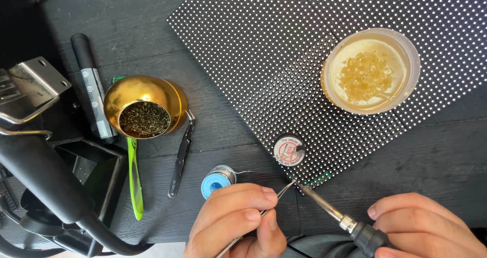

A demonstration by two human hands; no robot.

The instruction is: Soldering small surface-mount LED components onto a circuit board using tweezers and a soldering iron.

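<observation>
Left hand [236, 217] pinches steel tweezers [274, 199]; right hand [426, 225] grips soldering iron [335, 215]; tips meet at dotted LED panel's [284, 50] near edge. Solder spool [218, 179] just left.

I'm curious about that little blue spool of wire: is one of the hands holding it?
No, the blue spool lies on the table beside the left hand, which grips tweezers, while the right hand holds a soldering iron.

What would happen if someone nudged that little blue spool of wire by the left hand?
The spool looks round and lies on its side, so it may roll. It seems small and probably light. Its loose wire end likely bends easily.
</observation>
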